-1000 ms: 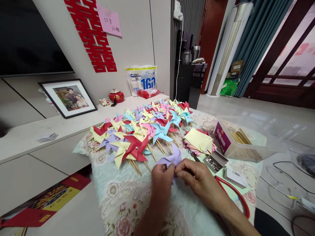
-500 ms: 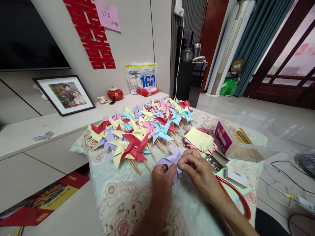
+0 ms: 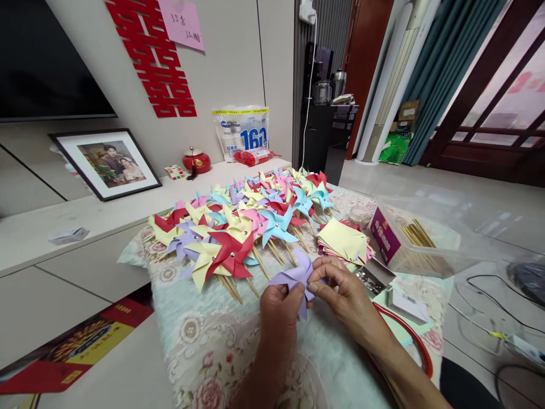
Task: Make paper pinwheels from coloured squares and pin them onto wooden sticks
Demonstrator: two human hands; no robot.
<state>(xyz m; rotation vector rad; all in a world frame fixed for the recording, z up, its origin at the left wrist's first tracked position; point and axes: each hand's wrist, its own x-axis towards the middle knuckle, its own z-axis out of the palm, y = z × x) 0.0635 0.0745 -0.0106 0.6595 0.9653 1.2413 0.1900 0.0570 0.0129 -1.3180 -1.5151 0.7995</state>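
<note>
Clear box (image 3: pixel 419 250): held wooden sticks (image 3: pixel 415 233), purple label unreadable.
Bag (image 3: pixel 242 132): read "160".
Pinwheel pile (image 3: pixel 238 227): lay on the floral cloth (image 3: pixel 204 335).
Small open box (image 3: pixel 374 275): held metal pins.
Purple pinwheel (image 3: pixel 293 278): above the cloth, just before the pile.
My left hand (image 3: pixel 281 301): fingers pinched its centre.
My right hand (image 3: pixel 340 289): fingertips pinched a blade.

Lilac paper pinwheel (image 3: pixel 295 276), blades folded to centre, raised above floral cloth.
</note>
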